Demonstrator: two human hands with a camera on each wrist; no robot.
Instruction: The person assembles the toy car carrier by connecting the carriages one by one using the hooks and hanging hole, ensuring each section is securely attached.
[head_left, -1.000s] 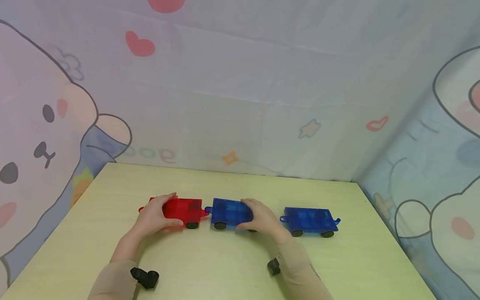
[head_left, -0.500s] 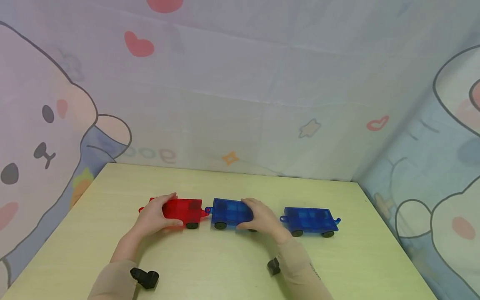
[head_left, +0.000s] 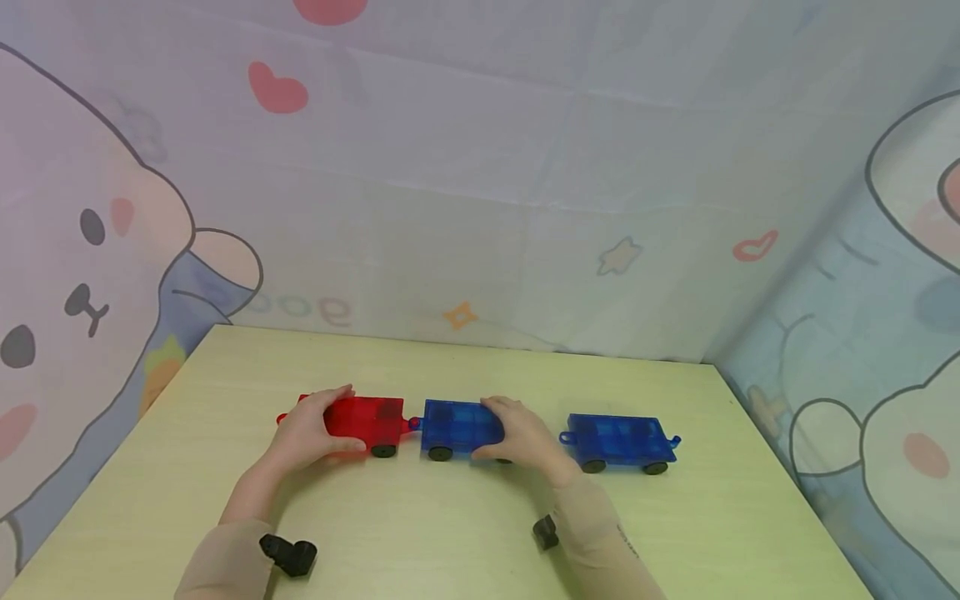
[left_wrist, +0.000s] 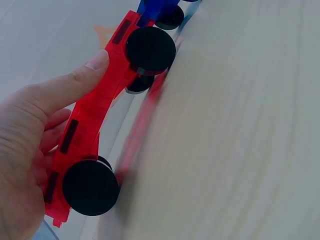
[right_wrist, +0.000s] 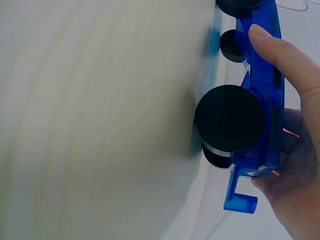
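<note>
My left hand [head_left: 303, 433] grips a see-through red toy train car [head_left: 367, 421] with black wheels, thumb on the near side. In the left wrist view its thumb presses the side of the red car [left_wrist: 90, 110], between the wheels. My right hand [head_left: 525, 440] holds a matching blue train car [head_left: 459, 425] by its right half. At the blue car's left end, its ring meets the red car's knob [head_left: 414, 423], which shows red through it. From the right wrist, the blue car's hooked tail [right_wrist: 240, 200] sticks out beyond my palm.
A second blue train car [head_left: 621, 440] stands on the pale wooden table [head_left: 450, 533], just right of my right hand, with its ring toward my wrist. A cartoon-printed cloth [head_left: 480, 208] hangs behind the table and along both sides.
The held blue car has shifted slightly left and its left end has come down, so its ring now sits around the red knob. The red car and my left hand stay in place.
</note>
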